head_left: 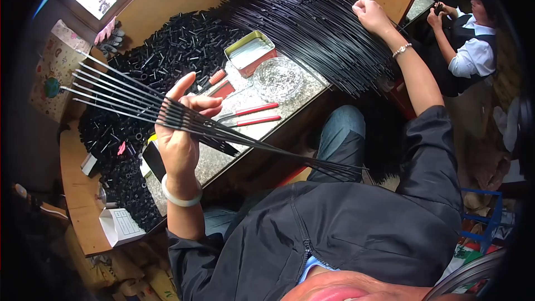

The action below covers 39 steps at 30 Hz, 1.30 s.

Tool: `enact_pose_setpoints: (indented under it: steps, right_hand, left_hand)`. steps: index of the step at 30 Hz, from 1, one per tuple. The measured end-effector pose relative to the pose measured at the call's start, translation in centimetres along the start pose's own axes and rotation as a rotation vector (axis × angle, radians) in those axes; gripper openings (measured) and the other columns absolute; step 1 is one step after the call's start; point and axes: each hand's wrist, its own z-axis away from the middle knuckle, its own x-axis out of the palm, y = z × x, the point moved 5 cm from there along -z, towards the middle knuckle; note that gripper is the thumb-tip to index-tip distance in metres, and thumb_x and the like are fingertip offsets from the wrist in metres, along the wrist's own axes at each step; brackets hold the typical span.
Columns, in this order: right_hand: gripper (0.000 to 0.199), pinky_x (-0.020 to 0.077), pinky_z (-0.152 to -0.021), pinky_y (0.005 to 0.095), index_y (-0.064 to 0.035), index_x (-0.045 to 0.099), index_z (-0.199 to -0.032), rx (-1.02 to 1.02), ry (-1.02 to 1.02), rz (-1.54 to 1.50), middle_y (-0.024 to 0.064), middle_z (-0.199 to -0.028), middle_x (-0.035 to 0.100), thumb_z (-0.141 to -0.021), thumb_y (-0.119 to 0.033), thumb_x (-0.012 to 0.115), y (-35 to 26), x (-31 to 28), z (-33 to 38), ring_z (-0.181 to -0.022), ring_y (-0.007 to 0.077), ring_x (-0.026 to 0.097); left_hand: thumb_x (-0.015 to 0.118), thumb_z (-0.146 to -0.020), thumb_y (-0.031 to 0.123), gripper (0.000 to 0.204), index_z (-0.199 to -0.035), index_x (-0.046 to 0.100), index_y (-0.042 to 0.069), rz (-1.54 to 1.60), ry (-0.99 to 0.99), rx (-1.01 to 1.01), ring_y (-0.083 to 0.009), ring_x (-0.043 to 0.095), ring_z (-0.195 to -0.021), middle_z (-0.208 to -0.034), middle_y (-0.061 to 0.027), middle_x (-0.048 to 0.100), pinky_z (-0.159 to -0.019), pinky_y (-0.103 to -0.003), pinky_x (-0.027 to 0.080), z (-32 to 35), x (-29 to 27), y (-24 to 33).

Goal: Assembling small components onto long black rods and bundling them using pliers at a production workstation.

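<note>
My left hand point(179, 147) is closed around a fanned bundle of thin black umbrella ribs point(134, 100). Their pale ends spread out to the left, and their dark lengths trail right across my lap. My right hand point(372, 17) is raised over a broad heap of similar black ribs point(312, 28) at the far right of the table. Its fingers are curled together, and whatever they hold does not show. Between the hands lie red-handled pliers point(251, 116), a clear round dish point(277, 79) of small bits and a rectangular tin point(251, 56).
Short black parts point(173, 39) are heaped over the table's left and back. A red-handled tool point(214, 79) lies near the tin. A white paper box point(120, 226) stands at the left edge. Beyond my right arm, another person point(468, 50) holds a dark object. A blue frame point(482, 212) stands lower right.
</note>
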Motion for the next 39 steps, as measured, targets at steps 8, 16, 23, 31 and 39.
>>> enact_pose_setpoints:
  steps: [8,16,23,31,39]
  right_hand:
    - [0.021,0.0311,-0.05,0.0183,0.0007,0.061,-0.107,-0.285,-0.255,-0.601,-0.0063,-0.065,0.047,-0.091,-0.008,0.05,-16.6,-2.7,11.5,-0.057,0.0015,0.038]
    - [0.022,0.0417,-0.062,0.0185,0.0027,0.06,-0.108,-0.16,-0.893,-0.862,0.002,-0.084,0.058,-0.088,-0.004,0.055,-21.2,-1.2,20.6,-0.068,0.0052,0.051]
    - [0.063,0.0488,-0.074,0.0288,-0.0023,0.027,-0.134,-0.079,-1.547,-1.194,0.0142,-0.108,0.055,-0.085,-0.021,0.062,-23.5,0.4,24.2,-0.085,0.0167,0.059]
    - [0.035,0.0236,-0.04,0.0184,0.0006,0.048,-0.089,-0.02,-1.241,-1.095,-0.0043,-0.053,0.037,-0.097,-0.032,0.039,-23.1,-0.8,24.7,-0.043,0.0027,0.029]
    - [0.017,0.0353,-0.046,0.0243,-0.0003,0.052,-0.09,-0.438,-0.713,-0.939,0.0023,-0.057,0.044,-0.094,-0.013,0.041,-21.8,9.5,31.3,-0.047,0.0094,0.042]
  left_hand:
    - [0.047,-0.091,0.003,0.05,-0.138,0.028,0.005,0.124,0.064,0.01,-0.0245,0.052,-0.111,-0.125,-0.0187,0.049,-0.087,-0.035,0.049,-1.2,0.6,-0.7]
    - [0.041,-0.093,0.007,0.035,-0.125,0.037,-0.006,0.005,-0.096,0.031,-0.0306,0.059,-0.102,-0.105,-0.0215,0.059,-0.091,-0.039,0.047,0.4,0.3,0.2]
    - [0.039,-0.084,-0.008,0.028,-0.108,0.054,-0.003,0.124,0.038,-0.023,-0.0215,0.062,-0.093,-0.096,-0.0137,0.063,-0.085,-0.032,0.05,1.9,-0.5,0.8]
    - [0.052,-0.09,0.011,0.018,-0.098,0.062,-0.002,-0.566,0.044,-0.028,-0.0171,0.065,-0.083,-0.084,-0.0106,0.068,-0.077,-0.03,0.05,6.0,-4.2,-6.2]
    - [0.05,-0.084,0.015,0.025,-0.107,0.056,0.008,-1.643,-0.019,0.192,-0.0273,0.06,-0.08,-0.094,-0.0127,0.059,-0.07,-0.035,0.051,-1.4,-16.9,-9.8]
